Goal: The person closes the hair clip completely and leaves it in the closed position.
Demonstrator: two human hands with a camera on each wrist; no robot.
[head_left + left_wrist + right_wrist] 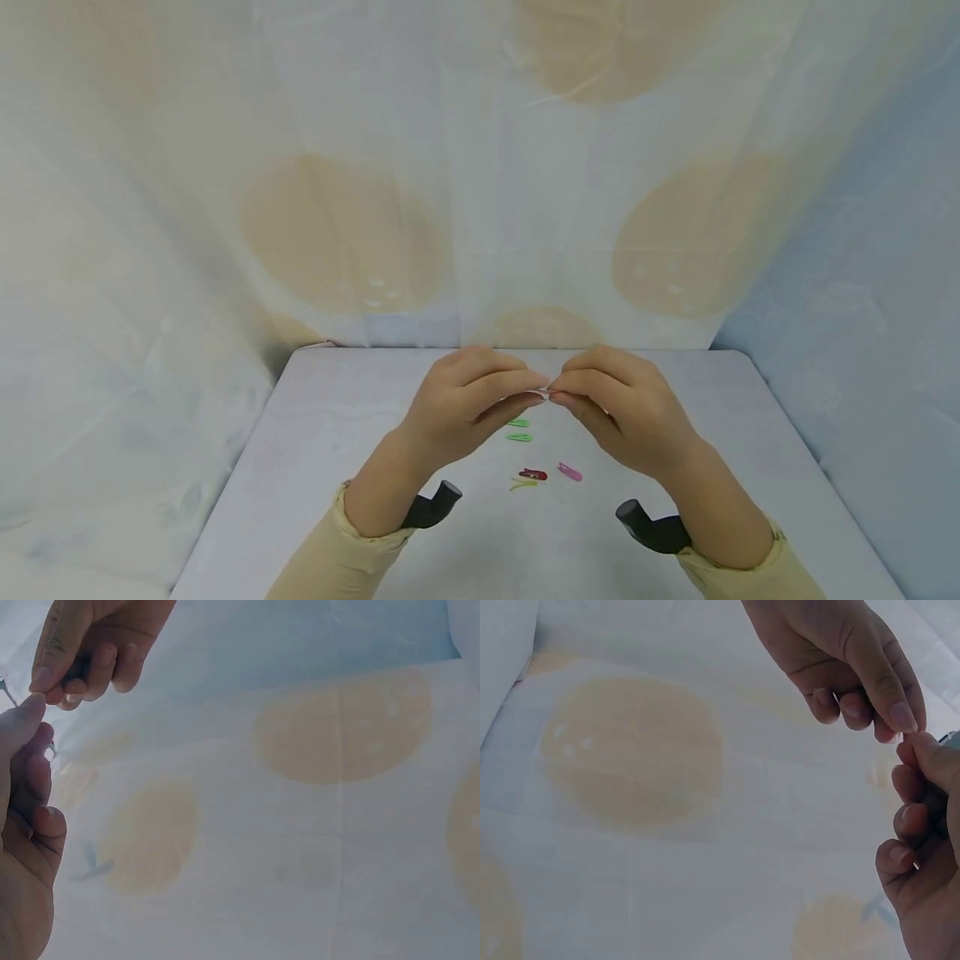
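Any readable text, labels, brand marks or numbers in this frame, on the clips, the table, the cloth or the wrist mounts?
None can be read in any view.
Small clips on the table, green, red, pink: no visible marking.
Backdrop cloth: only plain tan ovals, no lettering.
Item pinched between left hand and right hand: too small to tell.

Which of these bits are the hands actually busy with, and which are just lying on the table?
In hand:
- small pale clip, pinched between the left hand and right hand

Lying about:
- two green hair clips
- dark red hair clip
- pink hair clip
- yellow hair clip
- white table
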